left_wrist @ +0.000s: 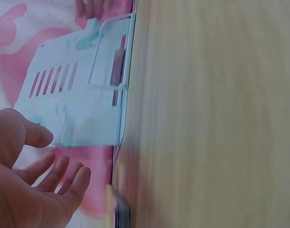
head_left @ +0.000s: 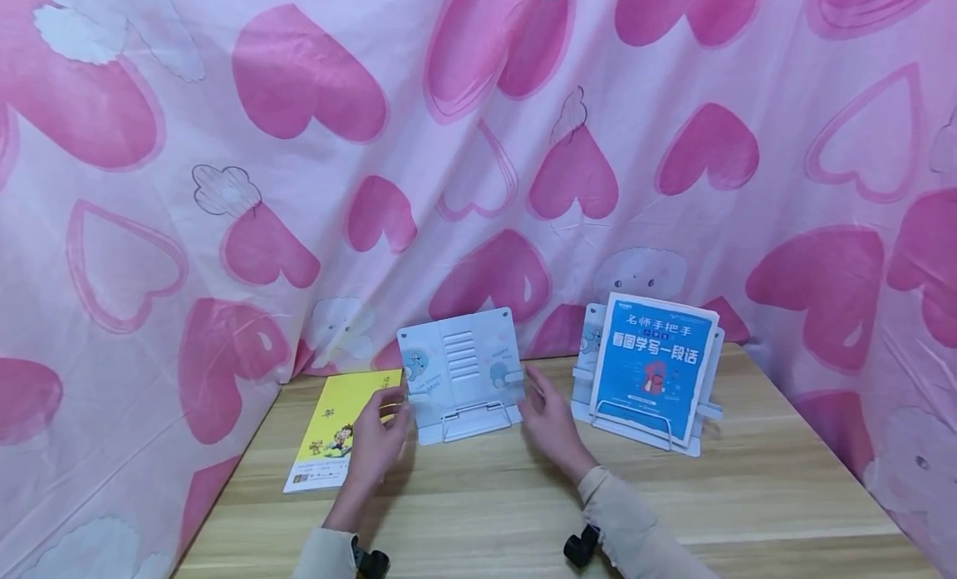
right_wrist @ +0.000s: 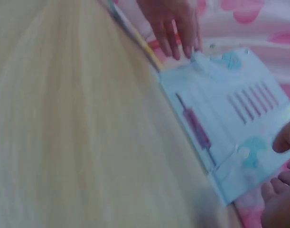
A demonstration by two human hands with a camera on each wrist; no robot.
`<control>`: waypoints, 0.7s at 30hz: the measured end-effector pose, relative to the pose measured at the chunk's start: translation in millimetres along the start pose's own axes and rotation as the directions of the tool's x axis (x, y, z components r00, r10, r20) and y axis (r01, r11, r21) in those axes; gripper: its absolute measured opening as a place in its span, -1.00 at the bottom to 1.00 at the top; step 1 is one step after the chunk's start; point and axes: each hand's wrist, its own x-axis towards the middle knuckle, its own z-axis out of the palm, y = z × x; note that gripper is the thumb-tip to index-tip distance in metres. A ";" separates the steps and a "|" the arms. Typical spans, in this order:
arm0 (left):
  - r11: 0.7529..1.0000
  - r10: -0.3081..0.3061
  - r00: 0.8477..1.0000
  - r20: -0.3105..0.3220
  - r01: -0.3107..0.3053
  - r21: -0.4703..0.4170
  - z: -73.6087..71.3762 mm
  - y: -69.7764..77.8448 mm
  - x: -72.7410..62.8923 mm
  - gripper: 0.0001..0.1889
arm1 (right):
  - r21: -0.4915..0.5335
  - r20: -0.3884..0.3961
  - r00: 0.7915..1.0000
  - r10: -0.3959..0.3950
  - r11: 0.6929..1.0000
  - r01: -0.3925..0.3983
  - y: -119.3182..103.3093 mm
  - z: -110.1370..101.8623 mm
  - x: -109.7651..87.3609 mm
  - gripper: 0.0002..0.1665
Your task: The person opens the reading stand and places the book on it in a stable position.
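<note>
A light blue metal book stand (head_left: 426,396) with slots and small elephant pictures stands propped up on the table, its wire page holder folded at the front. My left hand (head_left: 380,434) is beside its left edge, fingers loosely spread. In the left wrist view the left hand (left_wrist: 31,185) has a gap between thumb and fingers, with nothing held. On the other side, my right hand (head_left: 552,421) is close by the stand's right edge. Relaxed fingers of the right hand (right_wrist: 280,190) show at the border of the right wrist view, overlapping the stand (right_wrist: 220,114).
At the left a yellow book (head_left: 345,404) lies flat, partly behind the left hand. A second stand (head_left: 586,355) at the right holds a blue book (head_left: 658,363) upright behind its wire. Behind the wooden table (head_left: 463,496) hangs a pink heart-patterned curtain (head_left: 463,255).
</note>
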 end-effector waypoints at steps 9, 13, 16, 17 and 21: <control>0.993 -0.014 0.999 -0.045 0.019 0.113 -41.9 -22.0 -0.3 -0.59 | 0.052 0.055 0.971 -0.234 0.971 0.232 -34.8 21.6 -16.0 -0.39; 0.987 -0.003 0.995 -0.095 0.018 0.157 -70.1 -37.2 -4.2 -0.63 | 0.097 0.159 0.964 -0.214 0.975 0.200 -37.2 40.1 -24.9 -0.44; 0.975 -0.032 0.994 -0.107 0.055 0.216 -90.3 -47.6 -7.3 -0.62 | 0.121 0.247 0.952 -0.182 0.980 0.156 -35.2 56.7 -32.2 -0.47; 0.967 -0.050 0.993 -0.105 0.074 0.242 -96.1 -50.6 -8.2 -0.61 | 0.129 0.276 0.945 -0.176 0.981 0.145 -34.5 62.6 -34.5 -0.47; 0.933 -0.142 0.986 -0.090 0.164 0.320 -112.4 -58.7 -9.6 -0.54 | 0.125 0.379 0.913 -0.150 0.986 0.110 -31.4 87.4 -41.4 -0.47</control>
